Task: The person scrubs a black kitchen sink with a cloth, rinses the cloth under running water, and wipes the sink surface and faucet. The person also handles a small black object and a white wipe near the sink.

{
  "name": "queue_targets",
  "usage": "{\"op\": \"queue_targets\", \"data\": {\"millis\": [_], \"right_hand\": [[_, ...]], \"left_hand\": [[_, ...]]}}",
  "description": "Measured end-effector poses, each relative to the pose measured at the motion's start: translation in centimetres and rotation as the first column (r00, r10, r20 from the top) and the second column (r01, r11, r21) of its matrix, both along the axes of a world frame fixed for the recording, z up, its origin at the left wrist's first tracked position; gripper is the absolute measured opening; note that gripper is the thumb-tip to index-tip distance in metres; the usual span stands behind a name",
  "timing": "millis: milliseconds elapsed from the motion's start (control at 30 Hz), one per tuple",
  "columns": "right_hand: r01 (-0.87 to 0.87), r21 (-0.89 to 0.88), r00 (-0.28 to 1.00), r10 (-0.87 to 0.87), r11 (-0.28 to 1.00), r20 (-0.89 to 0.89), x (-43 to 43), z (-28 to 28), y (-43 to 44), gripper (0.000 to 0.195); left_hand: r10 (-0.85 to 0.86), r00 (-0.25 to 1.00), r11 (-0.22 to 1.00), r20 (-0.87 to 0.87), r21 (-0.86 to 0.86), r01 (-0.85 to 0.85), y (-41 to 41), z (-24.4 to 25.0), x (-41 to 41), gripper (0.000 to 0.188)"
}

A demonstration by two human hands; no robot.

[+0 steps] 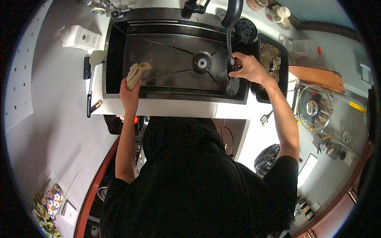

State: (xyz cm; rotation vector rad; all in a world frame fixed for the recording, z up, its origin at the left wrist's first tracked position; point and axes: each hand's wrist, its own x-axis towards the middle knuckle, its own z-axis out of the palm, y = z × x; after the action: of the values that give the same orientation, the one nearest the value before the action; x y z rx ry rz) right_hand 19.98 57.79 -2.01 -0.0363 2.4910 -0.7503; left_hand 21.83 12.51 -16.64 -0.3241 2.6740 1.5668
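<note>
Before me is a dark rectangular sink [166, 56] with a round drain [202, 63]. My left hand [130, 96] grips a crumpled beige cloth [137, 74] above the sink's left front part. At the right side, my right hand [251, 70] has its thumb and fingers around the black faucet spray head [232, 69]. A hose [229, 41] runs into it from the black faucet neck [233, 13]. Water [232, 87] streams from the head towards the sink's front right corner. My fingertips partly hide the spray head.
A black tray [285, 74] with crumpled contents stands right of the sink, near a brown cutting board [315, 78] and scissors [265, 118]. On the left are a spatula [94, 64], a utility knife [96, 105] and a white jug [82, 37]. A black plastic bag [267, 160] sits lower right.
</note>
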Motion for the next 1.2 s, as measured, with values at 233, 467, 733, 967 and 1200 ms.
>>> {"op": "queue_targets", "data": {"millis": [233, 467, 733, 967, 1200], "right_hand": [[-0.057, 0.109, 0.998, 0.060, 0.992, -0.029, -1.8, 0.2, 1.7, 0.077], [-0.107, 0.125, 0.994, 0.105, 0.986, 0.027, -3.1, 0.0, 2.7, 0.075], [-0.115, 0.257, 0.982, 0.149, 0.960, -0.115, -4.3, -0.9, 4.3, 0.080], [-0.111, 0.279, 0.969, 0.166, 0.954, -0.180, -6.1, -3.2, 6.1, 0.079], [-0.094, 0.124, 0.954, 0.125, 0.988, -0.272, -7.1, -4.3, 6.5, 0.078]], "left_hand": [[0.034, 0.999, 0.998, -0.017, 0.044, -0.033, -0.4, 0.2, 0.7, 0.040], [0.080, 0.995, 0.996, -0.063, 0.052, -0.077, -1.3, 0.1, 1.5, 0.040], [0.127, 0.992, 0.987, -0.016, 0.103, -0.125, -1.6, 0.2, 2.6, 0.041], [0.133, 0.990, 0.990, -0.038, 0.062, -0.130, -2.2, 0.5, 3.3, 0.041], [0.156, 0.988, 0.983, -0.008, 0.103, -0.154, -2.5, 1.2, 4.1, 0.037]]}}
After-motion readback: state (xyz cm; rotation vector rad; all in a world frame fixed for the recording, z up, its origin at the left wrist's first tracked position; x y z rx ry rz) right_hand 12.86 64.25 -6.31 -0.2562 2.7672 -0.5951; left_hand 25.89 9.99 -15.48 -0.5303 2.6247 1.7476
